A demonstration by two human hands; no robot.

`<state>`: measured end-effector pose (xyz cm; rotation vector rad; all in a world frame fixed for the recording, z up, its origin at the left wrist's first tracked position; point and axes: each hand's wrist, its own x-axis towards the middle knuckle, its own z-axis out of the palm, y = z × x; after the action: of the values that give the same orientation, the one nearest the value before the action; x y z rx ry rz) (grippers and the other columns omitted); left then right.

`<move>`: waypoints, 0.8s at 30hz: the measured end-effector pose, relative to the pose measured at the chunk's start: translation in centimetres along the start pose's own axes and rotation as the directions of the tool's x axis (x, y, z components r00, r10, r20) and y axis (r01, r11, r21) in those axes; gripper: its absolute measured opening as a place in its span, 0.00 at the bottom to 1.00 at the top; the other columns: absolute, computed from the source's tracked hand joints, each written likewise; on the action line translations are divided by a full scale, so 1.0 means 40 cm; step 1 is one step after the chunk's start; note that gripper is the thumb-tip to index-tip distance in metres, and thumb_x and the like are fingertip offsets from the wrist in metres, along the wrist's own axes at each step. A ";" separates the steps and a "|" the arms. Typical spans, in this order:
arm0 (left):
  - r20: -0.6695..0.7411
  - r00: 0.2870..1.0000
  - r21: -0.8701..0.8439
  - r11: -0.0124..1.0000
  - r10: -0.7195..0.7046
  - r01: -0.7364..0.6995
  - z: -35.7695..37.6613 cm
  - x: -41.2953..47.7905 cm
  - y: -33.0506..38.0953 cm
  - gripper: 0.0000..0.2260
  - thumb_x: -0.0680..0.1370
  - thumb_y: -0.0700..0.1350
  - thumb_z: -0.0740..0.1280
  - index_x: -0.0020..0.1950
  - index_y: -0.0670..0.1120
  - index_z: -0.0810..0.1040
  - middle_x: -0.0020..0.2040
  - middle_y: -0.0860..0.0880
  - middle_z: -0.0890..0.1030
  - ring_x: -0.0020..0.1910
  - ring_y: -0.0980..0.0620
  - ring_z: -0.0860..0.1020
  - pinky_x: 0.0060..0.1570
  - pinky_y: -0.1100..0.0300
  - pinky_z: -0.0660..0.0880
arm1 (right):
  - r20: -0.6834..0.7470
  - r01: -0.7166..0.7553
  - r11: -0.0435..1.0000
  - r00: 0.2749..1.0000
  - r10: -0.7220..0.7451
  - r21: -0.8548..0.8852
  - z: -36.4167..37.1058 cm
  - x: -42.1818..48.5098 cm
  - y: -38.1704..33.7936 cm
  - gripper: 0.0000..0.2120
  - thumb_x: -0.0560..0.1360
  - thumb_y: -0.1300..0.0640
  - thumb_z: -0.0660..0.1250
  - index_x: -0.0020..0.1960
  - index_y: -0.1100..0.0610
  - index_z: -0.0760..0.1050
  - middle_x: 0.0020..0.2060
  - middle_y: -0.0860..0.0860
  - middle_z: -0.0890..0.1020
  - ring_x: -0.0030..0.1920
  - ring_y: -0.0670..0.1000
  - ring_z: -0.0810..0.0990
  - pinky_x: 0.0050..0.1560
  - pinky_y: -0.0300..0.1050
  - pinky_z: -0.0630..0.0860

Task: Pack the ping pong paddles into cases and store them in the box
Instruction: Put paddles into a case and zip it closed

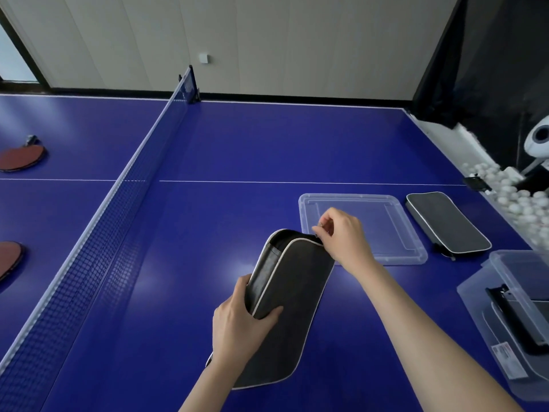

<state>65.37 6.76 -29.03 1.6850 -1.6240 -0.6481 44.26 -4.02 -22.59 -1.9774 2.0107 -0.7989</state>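
While the round red rubber-faced paddles point(22, 157) lie left beyond the net point(118, 203), nearer the left hand point(237, 325), that hand's grip clasps the dark grey white-piped case point(297, 292) on the blue counter point(237, 144); its long axis runs away to the right hand point(341, 236), which pinches the zip pull point(320, 226).

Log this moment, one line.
case: partly unzipped | left hand: grips case | right hand: pinches zipper pull | lid: off box

case point(297, 295): matt cloth | lid point(309, 209): clear plastic | table point(267, 138): glossy
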 end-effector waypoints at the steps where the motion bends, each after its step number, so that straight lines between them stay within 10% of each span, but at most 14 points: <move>1: -0.014 1.000 -0.023 1.000 -0.005 0.005 -0.006 -0.002 0.004 0.26 0.63 0.59 0.77 0.53 0.63 0.66 0.35 0.66 0.75 0.35 0.63 0.76 0.35 0.67 0.72 | -0.015 -0.048 0.998 0.999 0.048 0.041 0.001 -0.003 0.014 0.09 0.74 0.54 0.70 0.42 0.56 0.73 0.36 0.48 0.77 0.37 0.49 0.75 0.35 0.39 0.67; 12: -0.075 0.997 -0.174 0.984 0.015 -0.028 -0.073 -0.013 0.029 0.26 0.59 0.56 0.79 0.49 0.65 0.69 0.46 0.68 0.78 0.45 0.67 0.77 0.36 0.69 0.70 | 0.016 -0.261 0.860 0.959 0.282 0.438 -0.018 -0.031 0.067 0.09 0.71 0.53 0.74 0.38 0.57 0.77 0.32 0.49 0.79 0.33 0.44 0.75 0.33 0.34 0.71; 24: -0.128 0.992 -0.266 0.963 -0.002 -0.032 -0.085 -0.012 0.051 0.26 0.58 0.59 0.78 0.51 0.62 0.71 0.47 0.67 0.79 0.46 0.66 0.77 0.37 0.67 0.70 | 0.106 -0.417 0.783 0.902 0.418 0.462 0.028 -0.100 0.069 0.08 0.73 0.56 0.70 0.38 0.58 0.77 0.33 0.51 0.80 0.36 0.50 0.77 0.36 0.40 0.73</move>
<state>66.64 7.76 -25.36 1.4838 -1.3902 -0.7041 42.78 -0.53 -25.82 -1.1984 1.9070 -1.0507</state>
